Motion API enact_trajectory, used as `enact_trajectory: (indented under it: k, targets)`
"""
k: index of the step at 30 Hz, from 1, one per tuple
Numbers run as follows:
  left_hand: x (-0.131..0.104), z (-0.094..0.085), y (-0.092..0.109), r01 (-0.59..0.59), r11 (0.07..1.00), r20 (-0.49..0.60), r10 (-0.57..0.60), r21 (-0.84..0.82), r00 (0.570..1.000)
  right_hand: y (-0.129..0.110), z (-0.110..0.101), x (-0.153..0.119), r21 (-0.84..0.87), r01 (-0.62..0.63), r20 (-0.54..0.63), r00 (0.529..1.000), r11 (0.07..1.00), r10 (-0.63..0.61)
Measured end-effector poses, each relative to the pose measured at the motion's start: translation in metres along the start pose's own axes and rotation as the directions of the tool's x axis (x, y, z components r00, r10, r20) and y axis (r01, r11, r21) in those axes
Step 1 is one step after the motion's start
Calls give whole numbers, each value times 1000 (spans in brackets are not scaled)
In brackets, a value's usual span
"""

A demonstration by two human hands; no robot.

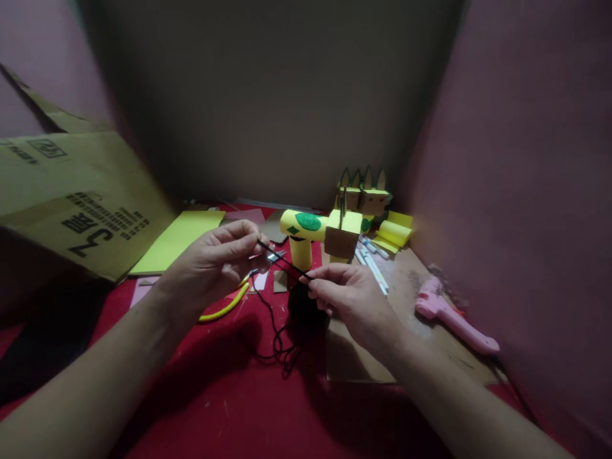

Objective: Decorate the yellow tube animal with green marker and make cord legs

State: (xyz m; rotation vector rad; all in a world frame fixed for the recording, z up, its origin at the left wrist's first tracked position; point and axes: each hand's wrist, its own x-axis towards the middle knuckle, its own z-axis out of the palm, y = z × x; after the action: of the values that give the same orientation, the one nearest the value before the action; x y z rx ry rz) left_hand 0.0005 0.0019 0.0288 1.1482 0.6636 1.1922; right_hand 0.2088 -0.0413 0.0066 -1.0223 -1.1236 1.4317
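A length of black yarn (283,258) runs taut between my two hands. My left hand (222,252) pinches one end of the stretch between thumb and fingers. At the other end my right hand (351,293) grips the strands in its fingertips. Below lies a dark ball of yarn (305,306), partly covered by my right hand, with loose loops trailing over the red cloth. Just behind my hands stands a yellow paper figure (306,223) with green patches and a box-shaped cardboard head (342,234).
Yellow-handled pliers (227,311) lie by my left hand. Several markers (373,268) and a pink glue gun (454,315) rest on a cardboard sheet (356,357) at right. Yellow paper (179,239) and a large carton (86,204) are at left. A second cardboard figure (373,201) stands behind.
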Motion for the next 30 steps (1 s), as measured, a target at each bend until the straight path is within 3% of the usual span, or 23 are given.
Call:
enact_trajectory:
  k: [6,14,20,30]
  targets:
    - [0,1,-2,-14,1000,-21,14,-4,1000,-1,-1,1,-12,-4,27,1000,1000,4]
    - [-1,-2,-1,67,998,-26,-67,-13,997,-2,-4,4,-112,78,-20,997,991,-81]
    - [-2,2,-2,32,999,-82,-35,-32,996,-2,-4,5,-117,20,-11,1000,993,-22]
    - [-1,12,-5,-54,998,-177,55,14,983,0,-6,5,-126,77,-27,996,989,-81]
